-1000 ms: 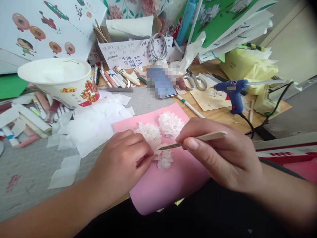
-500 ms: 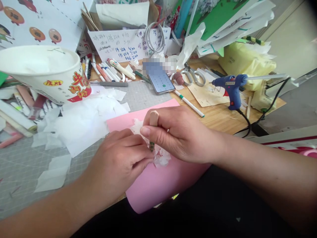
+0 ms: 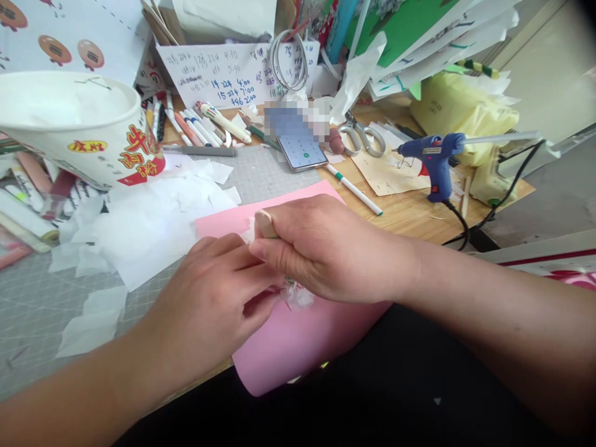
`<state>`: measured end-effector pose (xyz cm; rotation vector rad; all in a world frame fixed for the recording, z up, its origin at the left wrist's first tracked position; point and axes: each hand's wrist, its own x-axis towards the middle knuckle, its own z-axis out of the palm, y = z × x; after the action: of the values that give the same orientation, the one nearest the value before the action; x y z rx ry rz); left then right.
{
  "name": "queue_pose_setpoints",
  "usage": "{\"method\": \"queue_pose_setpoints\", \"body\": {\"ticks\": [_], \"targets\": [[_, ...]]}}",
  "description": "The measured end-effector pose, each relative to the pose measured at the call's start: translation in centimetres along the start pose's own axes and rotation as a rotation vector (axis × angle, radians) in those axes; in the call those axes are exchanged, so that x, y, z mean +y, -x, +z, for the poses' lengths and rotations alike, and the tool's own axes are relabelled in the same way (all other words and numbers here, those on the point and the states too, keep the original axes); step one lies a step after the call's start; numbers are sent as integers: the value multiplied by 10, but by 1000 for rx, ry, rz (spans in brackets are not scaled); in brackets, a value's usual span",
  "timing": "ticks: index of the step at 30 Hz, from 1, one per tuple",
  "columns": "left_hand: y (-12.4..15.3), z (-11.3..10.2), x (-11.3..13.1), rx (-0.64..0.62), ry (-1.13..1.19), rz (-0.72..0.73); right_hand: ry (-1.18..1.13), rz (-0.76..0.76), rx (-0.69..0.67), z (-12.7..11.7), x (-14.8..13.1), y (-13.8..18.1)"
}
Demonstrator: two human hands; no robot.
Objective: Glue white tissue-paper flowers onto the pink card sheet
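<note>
The right hand (image 3: 335, 248) is closed firmly around a wooden stick (image 3: 264, 226), whose blunt end projects past the thumb, toward the left hand (image 3: 223, 285). The left hand is half curled with its fingertips directly beneath the right hand; whether they grip anything cannot be told, but crumpled white tissue paper (image 3: 300, 297) is located just beside them, below the right fingers and over the pink sheet (image 3: 298, 347). White paper squares (image 3: 158, 217) lie beyond the left hand, and the blue glue gun (image 3: 437, 161) is positioned beyond and rightward of the right hand.
</note>
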<state>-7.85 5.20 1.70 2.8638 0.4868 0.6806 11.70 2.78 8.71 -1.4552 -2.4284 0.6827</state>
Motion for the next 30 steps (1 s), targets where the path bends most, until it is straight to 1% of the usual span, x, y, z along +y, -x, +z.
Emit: {"method": "queue_pose_setpoints", "body": {"ticks": [3, 5, 7, 10, 11, 12, 15, 18, 25, 30], "targets": [[-1, 1, -1, 18, -6, 18, -18, -29, -13, 0, 0, 0], [0, 1, -2, 2, -6, 12, -106, -61, 28, -1, 3, 3], [1, 0, -3, -28, 8, 3, -240, -100, 170, -2, 9, 9], [5, 0, -3, -67, 51, -26, -415, -139, 480, -2, 19, 23], [5, 1, -3, -71, 63, -37, -453, -159, 540, -2, 22, 28], [6, 1, -3, -71, 72, -44, -479, -186, 563, -1, 25, 33], [7, 1, -3, -72, 80, -47, -487, -295, 526, 4, 31, 44], [7, 1, -3, -63, 74, -22, -400, -354, 510, 9, 34, 51], [6, 0, 1, -1, 80, 56, -288, -336, 489, 14, 37, 58], [6, 0, 0, -19, 99, 51, -188, -337, 521, 15, 38, 60]]}}
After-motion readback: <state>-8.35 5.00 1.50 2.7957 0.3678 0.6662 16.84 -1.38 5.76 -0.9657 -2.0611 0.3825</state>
